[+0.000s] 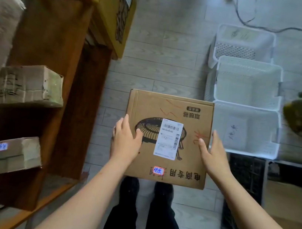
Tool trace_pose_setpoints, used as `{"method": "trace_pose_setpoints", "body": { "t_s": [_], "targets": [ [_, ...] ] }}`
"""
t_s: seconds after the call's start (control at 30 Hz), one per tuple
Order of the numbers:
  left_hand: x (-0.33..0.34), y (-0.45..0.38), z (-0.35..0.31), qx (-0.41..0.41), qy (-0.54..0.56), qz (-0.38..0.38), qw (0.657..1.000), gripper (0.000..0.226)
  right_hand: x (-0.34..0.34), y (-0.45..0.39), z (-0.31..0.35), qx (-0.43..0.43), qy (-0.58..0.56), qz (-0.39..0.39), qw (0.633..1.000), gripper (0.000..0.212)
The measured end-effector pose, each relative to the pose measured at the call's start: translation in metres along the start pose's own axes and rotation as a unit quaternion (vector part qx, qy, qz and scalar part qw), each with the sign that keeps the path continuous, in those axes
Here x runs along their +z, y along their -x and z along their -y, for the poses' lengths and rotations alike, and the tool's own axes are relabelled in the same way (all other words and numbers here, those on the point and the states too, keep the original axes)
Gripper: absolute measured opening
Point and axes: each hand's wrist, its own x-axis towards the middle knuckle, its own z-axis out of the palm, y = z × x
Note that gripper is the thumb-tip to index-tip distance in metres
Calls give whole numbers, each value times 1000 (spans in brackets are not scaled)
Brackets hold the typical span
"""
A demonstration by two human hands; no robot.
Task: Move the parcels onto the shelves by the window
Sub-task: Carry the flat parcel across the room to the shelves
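Note:
I hold a flat brown cardboard parcel [171, 113] with a heater drawing and a white shipping label above the floor in front of me. My left hand [126, 140] grips its left edge, thumb on top. My right hand [211, 155] grips its right edge. To my left stands a brown wooden shelf unit [58, 47]. Two taped parcels lie on it: one [30, 85] higher up, one [10, 154] lower with a blue-marked label. A yellow-brown carton [114, 12] sits at the far end of the shelves.
Three white plastic baskets [246, 92] stand in a row on the grey floor to my right. A dark crate [243, 185] sits near my right arm. A cable [274, 29] trails across the floor at the back. My dark-trousered legs are below the parcel.

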Motion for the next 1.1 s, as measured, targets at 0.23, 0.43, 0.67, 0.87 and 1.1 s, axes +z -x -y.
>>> {"method": "trace_pose_setpoints", "body": {
  "t_s": [0.23,0.43,0.67,0.87,1.1],
  "targets": [
    [36,-25,35,-166,114,21,979,79,34,-25,-34,115,-100,4,988,66],
    [34,-12,33,-196,164,59,965,87,38,-16,-39,137,-148,-6,979,47],
    [1,23,4,-189,182,56,963,99,3,19,-18,137,-175,-19,975,43],
    [-74,76,-60,-141,184,52,971,96,-80,67,40,117,-189,-38,974,46],
    [-171,141,-142,-101,195,37,975,85,-170,127,105,83,-212,-39,973,49]
  ]
}}
